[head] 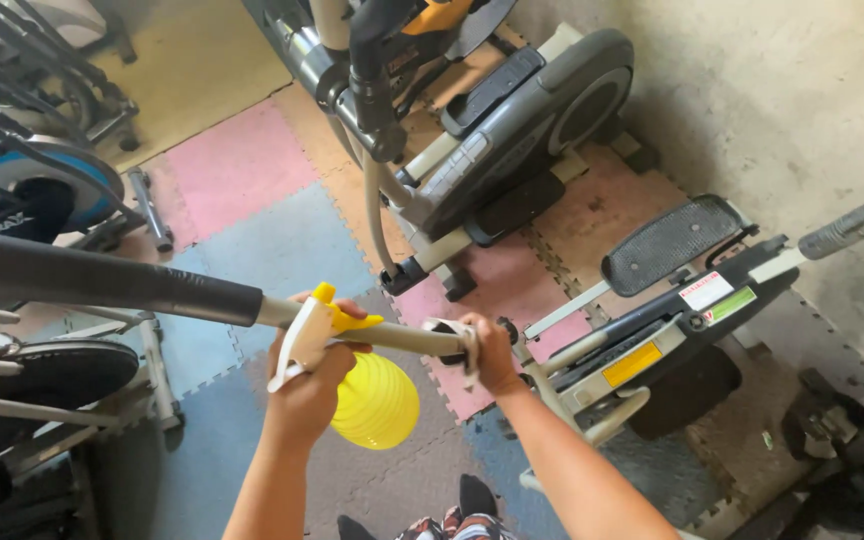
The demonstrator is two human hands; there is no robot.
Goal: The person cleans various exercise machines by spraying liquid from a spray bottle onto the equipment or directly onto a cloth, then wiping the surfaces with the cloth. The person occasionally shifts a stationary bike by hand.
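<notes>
My left hand [304,385] grips a yellow spray bottle [376,398] by its white trigger head, with the yellow nozzle up against a long exercise-machine handlebar [392,336]. The bar has a black foam grip [102,280] at the left and a bare beige metal tube at the middle. My right hand [492,352] presses a small white cloth [452,340] around that beige tube, just right of the bottle. The tube runs on to the joint of the elliptical trainer [652,340] below me.
A second grey elliptical trainer [512,130] stands ahead. An exercise bike with a blue wheel [22,190] is at the left. Pink, blue and orange foam floor tiles [252,210] cover the floor, with bare concrete [792,90] at the right. My shoes [472,500] show at the bottom.
</notes>
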